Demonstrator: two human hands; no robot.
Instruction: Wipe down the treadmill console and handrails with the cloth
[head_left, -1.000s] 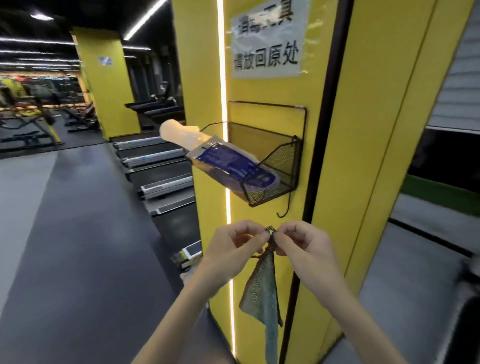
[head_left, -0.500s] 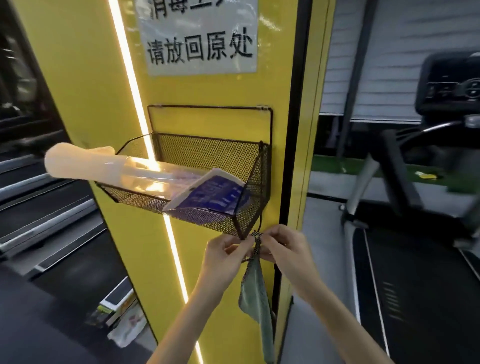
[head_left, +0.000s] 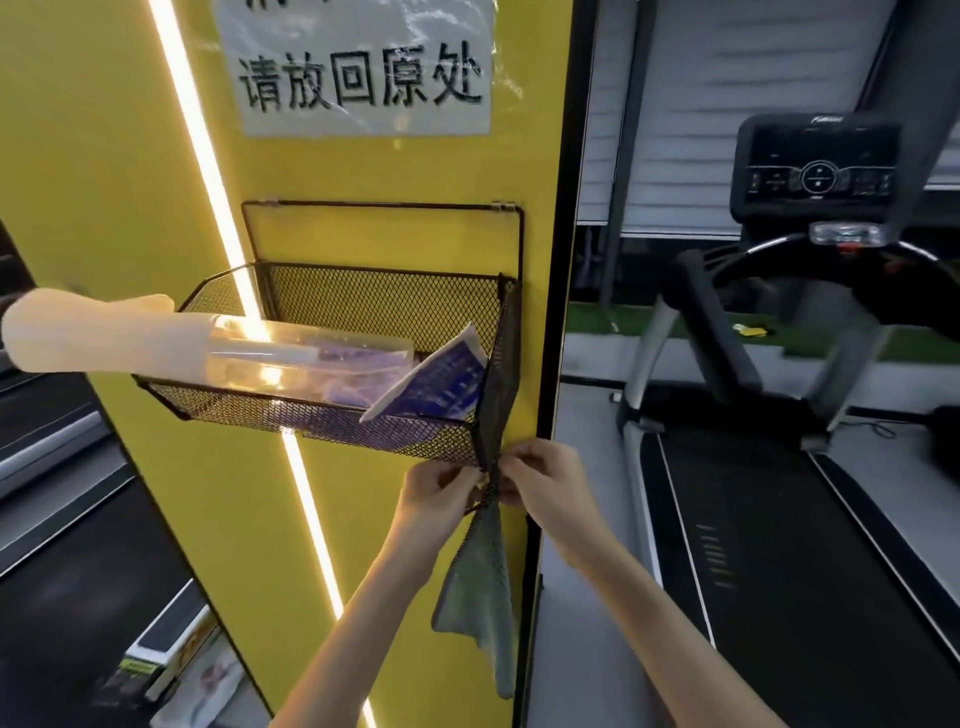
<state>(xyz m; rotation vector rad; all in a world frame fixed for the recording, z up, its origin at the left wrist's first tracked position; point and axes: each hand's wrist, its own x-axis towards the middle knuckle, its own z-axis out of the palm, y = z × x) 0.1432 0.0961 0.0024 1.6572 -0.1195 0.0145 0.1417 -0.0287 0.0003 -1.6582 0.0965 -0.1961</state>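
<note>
Under the basket (head_left: 311, 415) corner my left hand (head_left: 441, 488) is pinching the cloth (head_left: 478, 587) top. It's hanging straight down. My right hand (head_left: 545, 483) is pinching it too, nearer the console (head_left: 815, 161), well off right.

Two hands (head_left: 441, 488) (head_left: 548, 483), one cloth (head_left: 475, 587), one basket (head_left: 384, 306), one spray bottle (head_left: 104, 338), one treadmill console (head_left: 818, 161).

The mesh basket (head_left: 384, 304) holds a sideways bottle (head_left: 218, 351).

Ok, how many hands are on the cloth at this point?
2. The left hand pinches the top of the cloth from the left and the right hand from the right, just under the right corner of the wire basket.
</note>
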